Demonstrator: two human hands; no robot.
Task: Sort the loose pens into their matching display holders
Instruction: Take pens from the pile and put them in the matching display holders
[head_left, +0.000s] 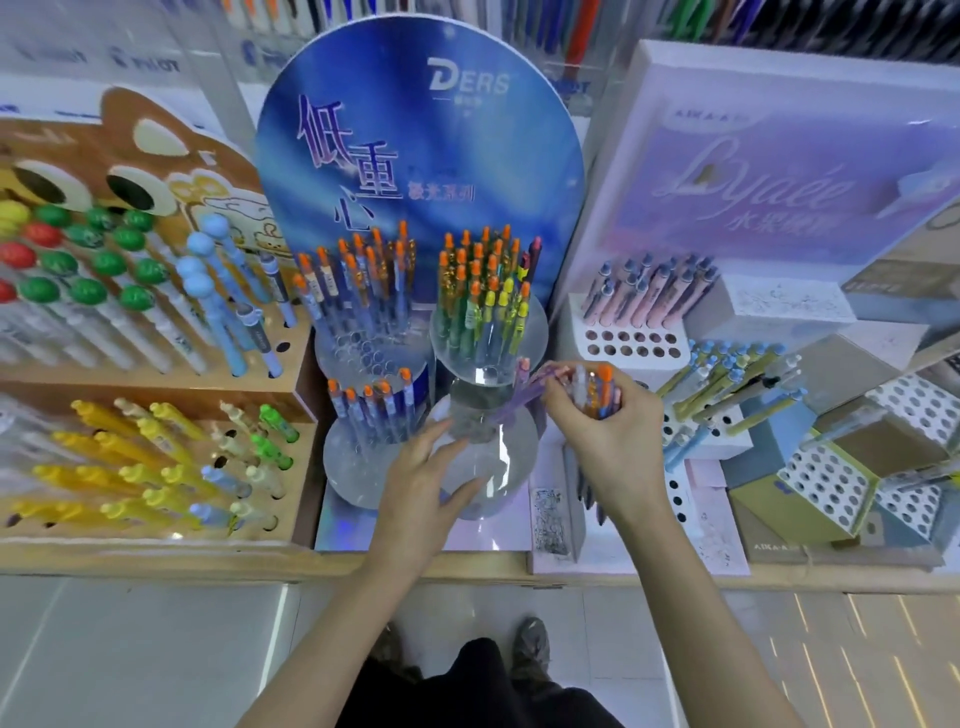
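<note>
**A:** A bundle of loose pens (597, 389) is clamped in the right hand (605, 447), just right of centre. The fingers are curled round the barrels and the orange caps are turned upward.

**B:** The left hand (421, 483) is laid against the near clear holder (501, 457) with fingers straight and spread. Nothing is clasped in it.

**A:** The pens are judged light and stiff, being slim plastic barrels. Trouble is expected from the glossy finish, since a bunch like that is easily fanned out or let slip once the grip is eased.

**B:** So each pen is best pinched singly, at mid-barrel or just under the cap where some purchase is given, and fed down tip first.

**A:** A purple pen (532, 389) is seen poking leftward out of the bundle, over the clear holder. Whether it is pinched separately cannot be told.

**B:** Matching orange-capped pens are stood in the far right holder (483, 306), in front of the blue display board (415, 156).

**A:** The acrylic is judged rigid but smooth, and it could be slid across the desk (156, 564). A steadying touch from the left hand is well placed.
</note>
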